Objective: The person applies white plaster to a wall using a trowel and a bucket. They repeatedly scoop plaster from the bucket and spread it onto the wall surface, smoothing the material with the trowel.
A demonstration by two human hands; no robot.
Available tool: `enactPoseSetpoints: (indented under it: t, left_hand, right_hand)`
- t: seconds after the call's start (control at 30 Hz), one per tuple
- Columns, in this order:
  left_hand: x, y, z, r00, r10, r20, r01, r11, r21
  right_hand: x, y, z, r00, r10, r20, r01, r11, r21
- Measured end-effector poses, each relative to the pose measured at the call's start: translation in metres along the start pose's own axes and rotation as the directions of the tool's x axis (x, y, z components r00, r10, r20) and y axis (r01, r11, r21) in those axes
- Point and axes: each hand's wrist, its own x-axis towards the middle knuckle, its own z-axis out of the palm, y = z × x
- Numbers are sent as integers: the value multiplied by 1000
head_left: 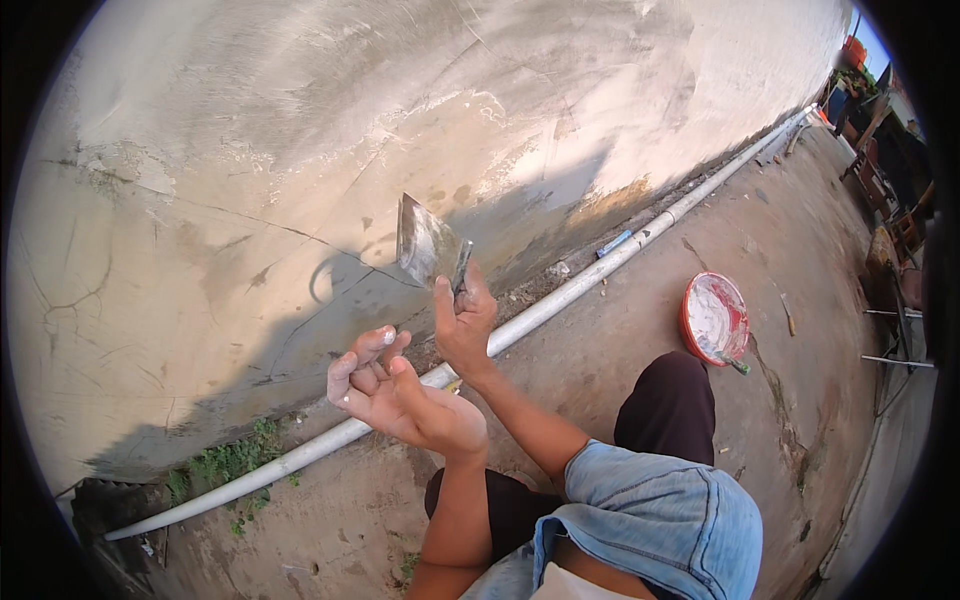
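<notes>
My right hand [462, 320] grips a wide metal putty knife [426, 244] by its handle, its blade raised in front of a patchy, cracked plaster wall [250, 150]. Below and left of it, my left hand [400, 390] has loosely curled fingers spread apart, with pale residue on them and nothing visible held. A red basin [689, 331] of white paste sits on the ground to the right, with a green-handled tool resting in it.
A white pipe [540, 317] runs diagonally along the wall's foot, with a small blue object [612, 243] beside it. Weeds [235, 460] grow at lower left. Piled clutter [890, 230] lines the concrete path's right side. My bent knee [665, 400] is beside the basin.
</notes>
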Motion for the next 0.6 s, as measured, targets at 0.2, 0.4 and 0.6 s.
enactPoseSetpoints:
  t: [0.2,0.4,0.6]
  left_hand:
    - [6,7,-7,999,2,-33,-2,1000,22]
    - [7,14,-11,1000,-26,-6,26,1000,0]
    - [10,16,-17,1000,-12,4,12,1000,-9]
  right_hand:
    - [39,0,-33,878,479,-9,-342,639,689]
    - [56,52,-31,947,222,-234,-233,972,-20]
    - [32,72,-57,853,382,-355,-372,923,98]
